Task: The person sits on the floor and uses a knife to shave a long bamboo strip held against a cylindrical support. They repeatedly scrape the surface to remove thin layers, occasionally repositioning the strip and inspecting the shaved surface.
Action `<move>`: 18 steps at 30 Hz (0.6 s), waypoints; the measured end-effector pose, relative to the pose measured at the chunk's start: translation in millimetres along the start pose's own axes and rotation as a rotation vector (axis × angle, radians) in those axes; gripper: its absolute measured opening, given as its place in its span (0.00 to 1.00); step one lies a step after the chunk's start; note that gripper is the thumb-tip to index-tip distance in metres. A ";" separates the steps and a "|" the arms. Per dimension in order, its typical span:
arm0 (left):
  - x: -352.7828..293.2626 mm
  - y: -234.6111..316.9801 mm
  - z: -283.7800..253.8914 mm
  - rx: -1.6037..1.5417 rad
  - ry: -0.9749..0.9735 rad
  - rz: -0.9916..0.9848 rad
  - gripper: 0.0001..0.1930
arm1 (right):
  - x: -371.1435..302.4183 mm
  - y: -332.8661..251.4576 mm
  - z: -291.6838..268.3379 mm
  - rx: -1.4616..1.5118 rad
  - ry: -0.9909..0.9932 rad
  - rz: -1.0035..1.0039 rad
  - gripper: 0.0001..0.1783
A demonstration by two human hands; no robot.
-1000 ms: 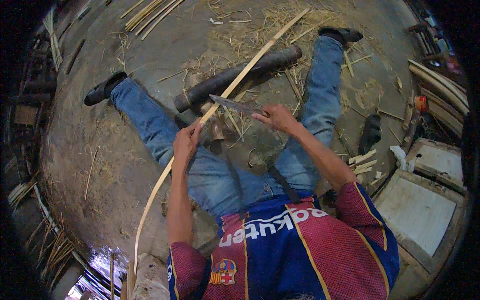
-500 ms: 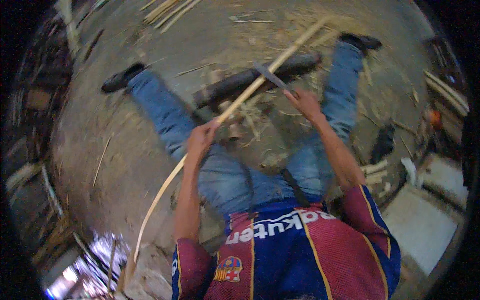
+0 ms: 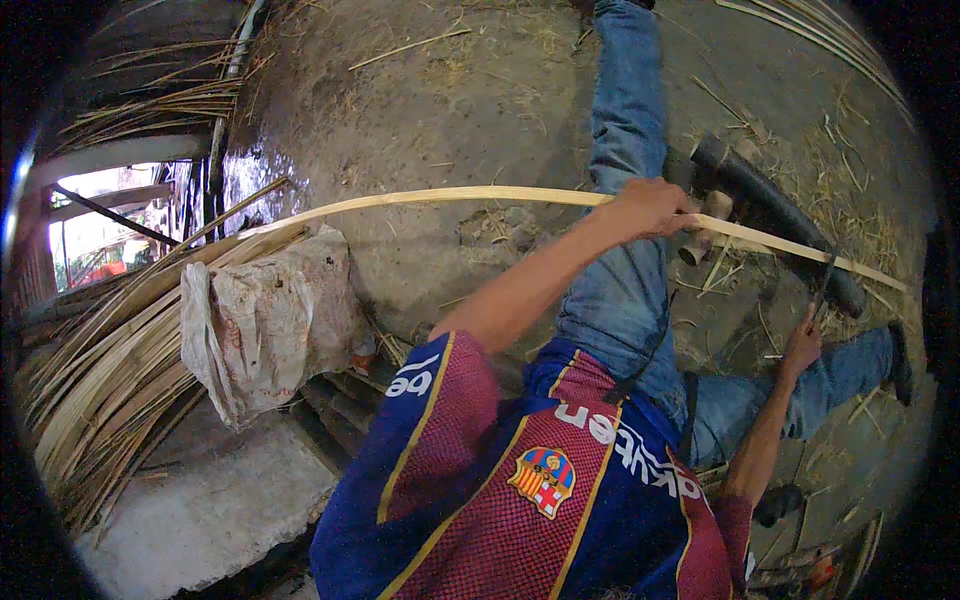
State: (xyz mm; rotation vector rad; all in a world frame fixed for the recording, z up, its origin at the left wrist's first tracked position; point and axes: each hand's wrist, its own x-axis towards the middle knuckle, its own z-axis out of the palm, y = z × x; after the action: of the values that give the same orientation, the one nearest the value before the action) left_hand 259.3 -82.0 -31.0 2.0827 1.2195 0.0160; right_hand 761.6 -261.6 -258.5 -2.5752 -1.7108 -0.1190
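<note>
Split, straw-coloured strips [image 3: 110, 400] fan out in a thick bundle on your far left, beside the upper left edge of a pale slab [image 3: 225, 510]. A bright opening [image 3: 110, 215] shows beyond them. At the slab's far edge sits a crumpled, stained white sack [image 3: 270, 325], close against the bundle.

Your long pale strip [image 3: 430, 195] begins on this side, just past the sack, where it runs in among the bundle; you cannot make out its very end. From there it arcs above the earthen floor [image 3: 400, 110], crosses your left trouser leg [image 3: 625, 120] and slants towards the floor's right edge.

Your left hand [image 3: 650, 208] is closed around this strip over that leg, thumb and fingers pinching it. Just right of your fingers, the strip passes over a short wooden peg [image 3: 705, 230]. Further along it crosses a thick dark cylinder [image 3: 765, 210], which lies slantwise on the floor between your spread legs. Thin shavings [image 3: 845, 180] litter the ground around it, and more long strips lie along the floor's upper right edge.

Your right hand [image 3: 803, 345] grips the handle of a knife [image 3: 825, 285], its dark blade meeting the strip near the right end; you cannot tell how firmly it presses. Your right trouser leg [image 3: 845, 375] stretches out beyond that hand, ending in a dark shoe [image 3: 902, 363] by the floor's right edge.
</note>
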 end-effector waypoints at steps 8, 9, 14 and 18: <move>-56.3 -40.5 -2.1 0.014 0.062 -0.038 0.23 | -14.4 -80.4 -67.6 0.321 -0.158 0.100 0.31; -55.1 -38.7 -6.8 0.021 0.018 -0.062 0.23 | -11.5 -75.8 -74.7 0.343 -0.246 0.207 0.29; -90.0 -14.2 -36.1 0.387 -0.157 -0.210 0.21 | -27.2 -132.9 -110.4 1.132 -0.194 0.307 0.26; -52.0 9.2 -17.0 0.572 0.383 0.215 0.24 | -17.5 -153.2 -139.1 0.722 -0.344 0.519 0.41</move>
State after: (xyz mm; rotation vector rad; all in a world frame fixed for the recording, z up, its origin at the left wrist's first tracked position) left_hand 231.6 -114.9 4.0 2.8036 1.3208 0.1927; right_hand 608.4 -229.7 -122.0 -2.4104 -0.8274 0.8307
